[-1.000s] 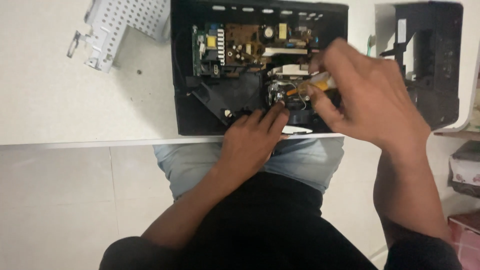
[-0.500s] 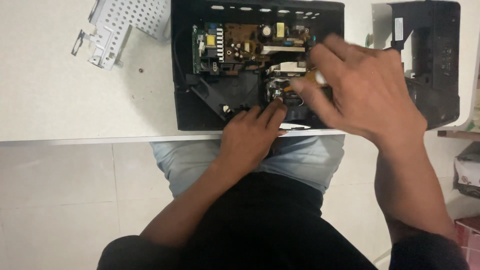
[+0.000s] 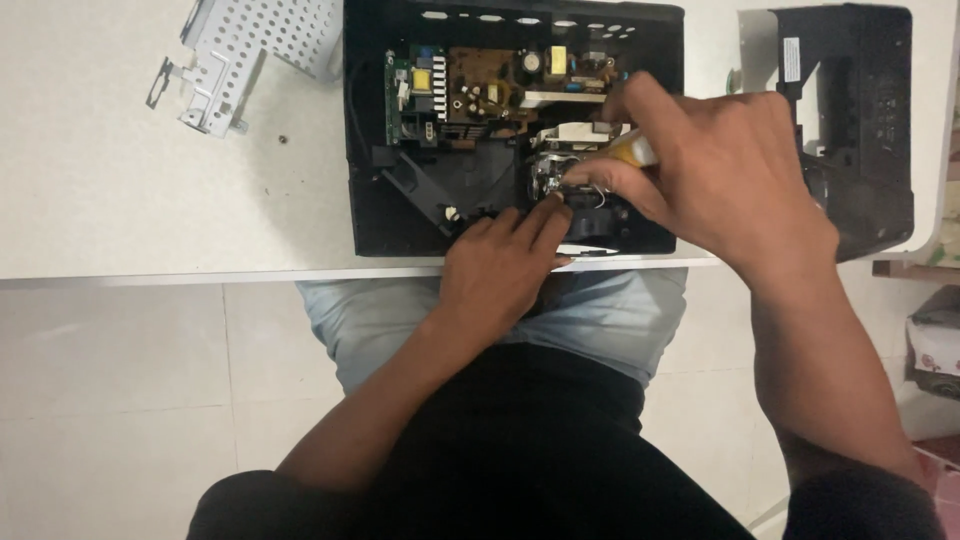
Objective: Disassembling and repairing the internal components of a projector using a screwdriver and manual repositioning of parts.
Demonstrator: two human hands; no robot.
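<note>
Gripping a yellow-handled screwdriver, right hand overhangs open casing; left hand braces, fingers spread

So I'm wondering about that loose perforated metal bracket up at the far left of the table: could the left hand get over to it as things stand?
Probably yes. The left hand rests at the near edge of the open black case, and the white table between it and the perforated metal bracket lies bare apart from a tiny screw.

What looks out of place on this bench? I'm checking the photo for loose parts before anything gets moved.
A small loose screw lies alone on the white table, beside the detached perforated metal cover. The opened black device overhangs the table's front edge where the left hand steadies it. The right hand holds a yellow-handled tool.
</note>
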